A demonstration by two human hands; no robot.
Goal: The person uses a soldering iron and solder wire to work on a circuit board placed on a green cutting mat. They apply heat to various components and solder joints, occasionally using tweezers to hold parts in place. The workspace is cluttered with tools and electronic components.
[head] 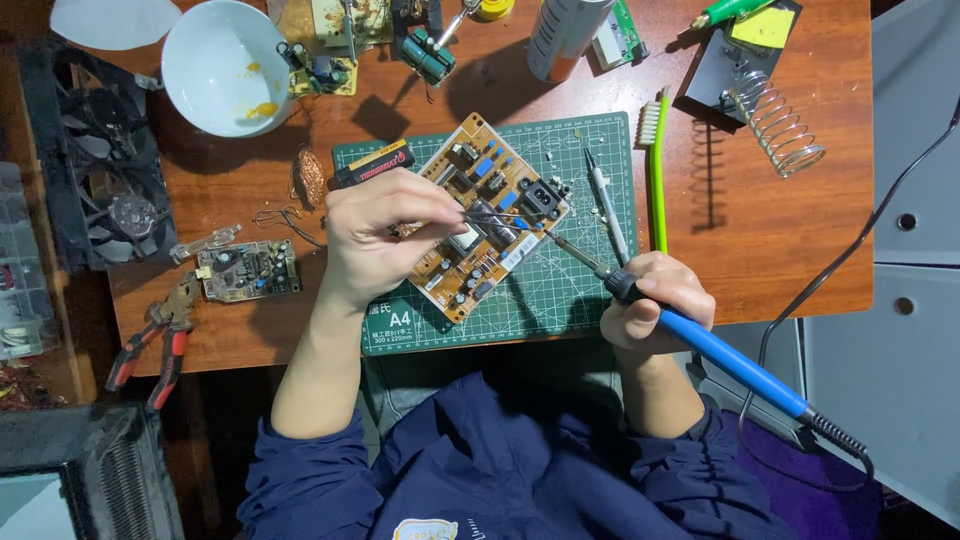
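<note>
Circuit board lies tilted on the green cutting mat, near the middle of the tabletop, toward its near edge. Left hand rests over the board's left end, fingers pinched shut on thin tweezers that reach across the board. Right hand sits off the board's near-right corner, at the mat's near edge, fist closed around a blue-handled soldering iron; the tip angles up-left and meets the board beside the tweezers' points. Green toothbrush and a slim probe lie on the mat right of the board. White bowl at the far left; red-handled pliers at the near-left edge.
</note>
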